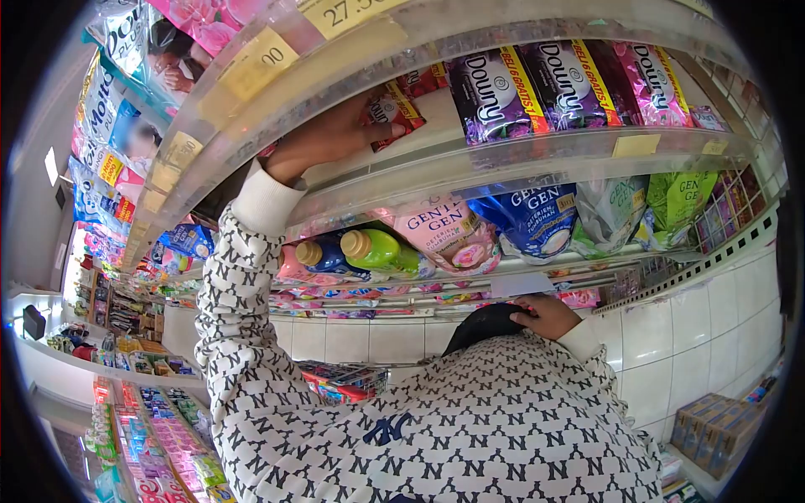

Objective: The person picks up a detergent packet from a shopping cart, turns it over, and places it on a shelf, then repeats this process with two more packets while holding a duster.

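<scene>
My left hand [327,138] reaches onto the upper shelf, its thumb lying across a dark red Downy sachet pack [392,116]. The other fingers are hidden behind the pack and my palm. Another red pack [422,80] lies just behind it. To the right, purple Downy packs [496,94] stand in a row with a pink Downy pack [654,84]. Low in front of my body, my right hand [547,317] is closed at the edge of a black, soft-looking item [486,325], whose exact kind I cannot make out.
Below are Gentle Gen detergent pouches [440,235] and a green bottle [381,253]. Clear shelf edging [520,155] with price tags [636,146] runs across the front. A wire mesh side [738,197] bounds the right; cardboard boxes [713,432] sit on the floor. A shopping cart [344,381] stands behind my left arm.
</scene>
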Demonstrator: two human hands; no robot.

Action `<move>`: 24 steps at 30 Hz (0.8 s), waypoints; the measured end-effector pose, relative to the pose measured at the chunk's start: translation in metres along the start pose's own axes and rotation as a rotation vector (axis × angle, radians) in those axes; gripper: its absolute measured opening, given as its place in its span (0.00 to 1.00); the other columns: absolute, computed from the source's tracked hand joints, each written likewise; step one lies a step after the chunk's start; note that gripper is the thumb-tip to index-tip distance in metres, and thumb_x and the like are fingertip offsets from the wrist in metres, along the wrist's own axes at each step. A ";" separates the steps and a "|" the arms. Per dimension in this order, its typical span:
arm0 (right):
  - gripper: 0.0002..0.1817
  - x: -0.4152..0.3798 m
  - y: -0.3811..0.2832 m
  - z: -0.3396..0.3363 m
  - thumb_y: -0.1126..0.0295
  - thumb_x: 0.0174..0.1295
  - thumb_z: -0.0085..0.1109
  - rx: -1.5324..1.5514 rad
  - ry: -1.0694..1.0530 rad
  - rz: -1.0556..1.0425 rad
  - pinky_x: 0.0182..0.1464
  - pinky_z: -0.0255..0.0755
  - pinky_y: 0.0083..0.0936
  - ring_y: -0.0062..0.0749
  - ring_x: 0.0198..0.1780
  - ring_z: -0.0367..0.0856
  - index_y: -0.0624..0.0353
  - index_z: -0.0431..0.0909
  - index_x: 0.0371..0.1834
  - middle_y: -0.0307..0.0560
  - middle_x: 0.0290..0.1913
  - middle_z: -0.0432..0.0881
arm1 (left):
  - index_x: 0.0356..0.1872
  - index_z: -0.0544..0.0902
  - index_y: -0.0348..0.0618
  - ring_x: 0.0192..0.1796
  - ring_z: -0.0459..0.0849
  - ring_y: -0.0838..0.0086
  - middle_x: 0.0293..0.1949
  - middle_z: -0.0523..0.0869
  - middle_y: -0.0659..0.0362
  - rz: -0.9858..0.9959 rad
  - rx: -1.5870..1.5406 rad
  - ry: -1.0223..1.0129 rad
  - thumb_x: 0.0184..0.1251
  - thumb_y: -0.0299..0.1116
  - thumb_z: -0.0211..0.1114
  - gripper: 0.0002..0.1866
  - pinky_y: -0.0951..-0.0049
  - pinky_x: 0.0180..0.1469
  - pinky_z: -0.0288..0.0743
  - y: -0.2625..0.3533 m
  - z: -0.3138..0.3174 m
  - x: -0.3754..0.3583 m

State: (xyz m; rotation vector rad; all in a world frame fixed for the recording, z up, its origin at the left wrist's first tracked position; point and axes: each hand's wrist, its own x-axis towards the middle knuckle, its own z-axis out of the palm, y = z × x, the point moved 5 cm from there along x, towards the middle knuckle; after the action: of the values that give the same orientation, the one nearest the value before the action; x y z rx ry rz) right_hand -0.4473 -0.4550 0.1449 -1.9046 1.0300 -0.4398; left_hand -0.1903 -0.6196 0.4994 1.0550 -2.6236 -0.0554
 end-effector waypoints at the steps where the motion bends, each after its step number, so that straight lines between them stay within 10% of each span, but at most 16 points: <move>1: 0.26 0.000 -0.001 0.000 0.50 0.64 0.61 0.004 -0.007 0.005 0.53 0.75 0.40 0.51 0.50 0.82 0.63 0.79 0.52 0.60 0.47 0.83 | 0.71 0.65 0.39 0.52 0.76 0.66 0.65 0.75 0.46 -0.011 0.035 0.002 0.65 0.39 0.71 0.37 0.63 0.54 0.71 -0.003 0.001 0.001; 7: 0.25 -0.003 -0.005 0.000 0.50 0.64 0.62 0.009 -0.013 0.027 0.53 0.75 0.39 0.51 0.50 0.82 0.63 0.79 0.52 0.59 0.47 0.83 | 0.71 0.65 0.38 0.45 0.81 0.68 0.55 0.82 0.46 -0.255 0.102 -0.171 0.64 0.39 0.71 0.37 0.66 0.48 0.75 -0.010 0.003 0.018; 24: 0.28 -0.011 0.000 0.008 0.48 0.64 0.63 0.041 0.023 0.023 0.51 0.77 0.37 0.48 0.47 0.83 0.63 0.80 0.53 0.58 0.45 0.83 | 0.66 0.72 0.39 0.48 0.81 0.63 0.52 0.84 0.47 -0.159 0.204 -0.170 0.66 0.40 0.67 0.29 0.65 0.52 0.74 0.009 -0.024 0.005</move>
State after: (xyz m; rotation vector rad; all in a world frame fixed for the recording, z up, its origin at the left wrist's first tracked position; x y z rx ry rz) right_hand -0.4488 -0.4416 0.1415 -1.8537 1.0493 -0.4668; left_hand -0.1926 -0.6142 0.5245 1.3825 -2.7349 0.0930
